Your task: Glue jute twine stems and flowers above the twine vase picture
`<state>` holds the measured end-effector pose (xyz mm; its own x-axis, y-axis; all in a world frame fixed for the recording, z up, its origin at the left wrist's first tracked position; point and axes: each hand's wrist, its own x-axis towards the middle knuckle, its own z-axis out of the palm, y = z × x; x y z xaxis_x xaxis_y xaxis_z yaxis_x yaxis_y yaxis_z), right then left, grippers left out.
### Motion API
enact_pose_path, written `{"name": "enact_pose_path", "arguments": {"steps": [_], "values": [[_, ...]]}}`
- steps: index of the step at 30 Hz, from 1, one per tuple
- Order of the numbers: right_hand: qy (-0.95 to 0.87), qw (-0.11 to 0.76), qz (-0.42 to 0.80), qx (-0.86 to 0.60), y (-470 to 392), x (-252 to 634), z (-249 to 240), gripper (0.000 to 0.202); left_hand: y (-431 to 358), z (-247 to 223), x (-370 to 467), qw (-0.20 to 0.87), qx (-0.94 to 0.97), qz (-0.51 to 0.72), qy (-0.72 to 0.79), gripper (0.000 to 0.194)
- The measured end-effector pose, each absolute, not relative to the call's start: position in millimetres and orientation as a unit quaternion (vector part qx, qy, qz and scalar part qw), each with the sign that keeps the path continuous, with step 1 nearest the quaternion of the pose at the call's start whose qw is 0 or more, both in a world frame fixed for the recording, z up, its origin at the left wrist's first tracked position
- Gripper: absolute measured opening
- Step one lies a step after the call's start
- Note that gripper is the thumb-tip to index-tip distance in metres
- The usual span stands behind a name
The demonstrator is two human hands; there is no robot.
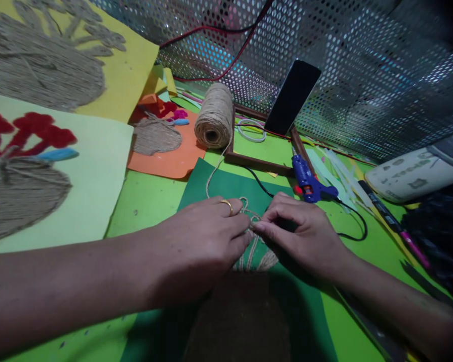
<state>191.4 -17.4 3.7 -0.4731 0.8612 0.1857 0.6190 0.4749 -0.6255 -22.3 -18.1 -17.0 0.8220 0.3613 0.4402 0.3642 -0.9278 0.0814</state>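
A dark green sheet [226, 176] lies in front of me, with a brown pot shape [241, 317] in shadow on it and strands of jute twine [253, 251] rising from the pot. My left hand [211, 234], with a gold ring on one finger, bends over these strands, fingers closed on the twine; its fingertips are partly hidden. Thumb and forefinger of my right hand [302, 229] pinch the twine right beside the left fingertips. From behind my left hand a single strand runs back to the twine spool [215, 115], lying on its side.
Twine pictures on yellow [136, 60], pale green [98, 201] and orange [189, 166] sheets lie left. A blue glue gun [309, 181] with black cord, a wooden frame [260, 163], a propped phone [293, 98], a marker [381, 206] and a white bottle [415, 171] sit behind and right.
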Motion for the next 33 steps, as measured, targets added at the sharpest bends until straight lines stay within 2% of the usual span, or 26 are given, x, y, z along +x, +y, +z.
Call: {"name": "enact_pose_path", "arguments": {"steps": [14, 27, 33], "values": [[-0.832, 0.246, 0.217, -0.447, -17.5, 189.3, 0.2, 0.021, -16.5, -17.1, -17.8, -0.02, -0.948, -0.238, -0.209, 0.02], [-0.821, 0.242, 0.264, -0.444, -17.1, 194.4, 5.6, 0.022, -14.1, -17.6, -15.1, -0.03, -0.952, -0.234, -0.194, 0.022], [-0.819, 0.253, 0.221, -0.466, -16.9, 191.8, -0.2, 0.021, -15.4, -15.1, -16.0, -0.049, -0.951, -0.225, -0.205, 0.027]]}}
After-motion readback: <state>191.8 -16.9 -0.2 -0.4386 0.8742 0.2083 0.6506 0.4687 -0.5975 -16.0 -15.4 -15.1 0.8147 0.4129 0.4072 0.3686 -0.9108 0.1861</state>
